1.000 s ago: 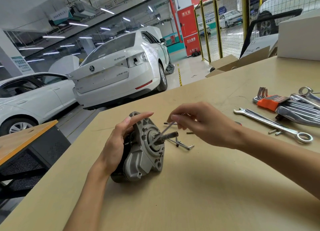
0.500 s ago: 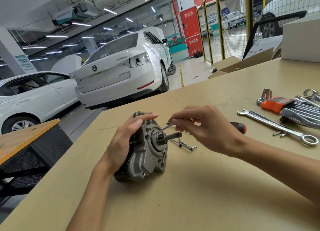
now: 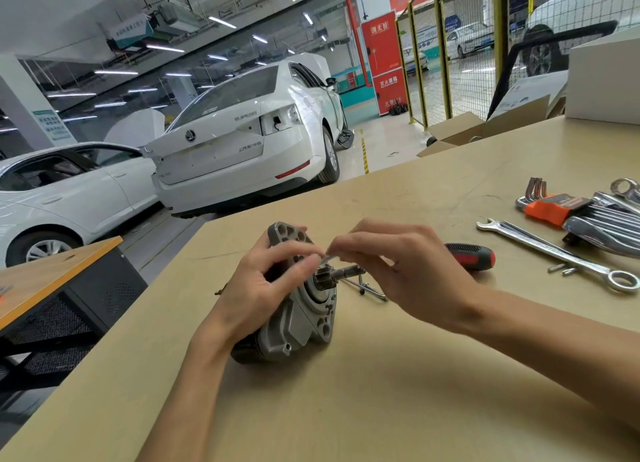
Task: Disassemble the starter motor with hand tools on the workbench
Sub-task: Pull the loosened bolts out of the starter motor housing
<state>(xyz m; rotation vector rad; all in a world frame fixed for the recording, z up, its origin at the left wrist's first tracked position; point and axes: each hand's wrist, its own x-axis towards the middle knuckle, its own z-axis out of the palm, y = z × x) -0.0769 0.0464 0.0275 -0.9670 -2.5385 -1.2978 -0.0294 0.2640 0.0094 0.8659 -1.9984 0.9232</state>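
— What's different from a second ago?
— The left hand (image 3: 256,288) has slid from the starter motor (image 3: 298,309) flange; its fingertips now meet the right hand (image 3: 405,271) at the thin rod (image 3: 329,257).
— And the rod?
— Now nearly hidden between both hands' fingertips, above the shaft (image 3: 349,272).

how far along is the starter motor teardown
Early. Done: small loose screws lie by the long silver combination wrench. In hand: right hand pinches a thin metal rod at the grey aluminium starter motor; left hand steadies it. Left: housing remains assembled.
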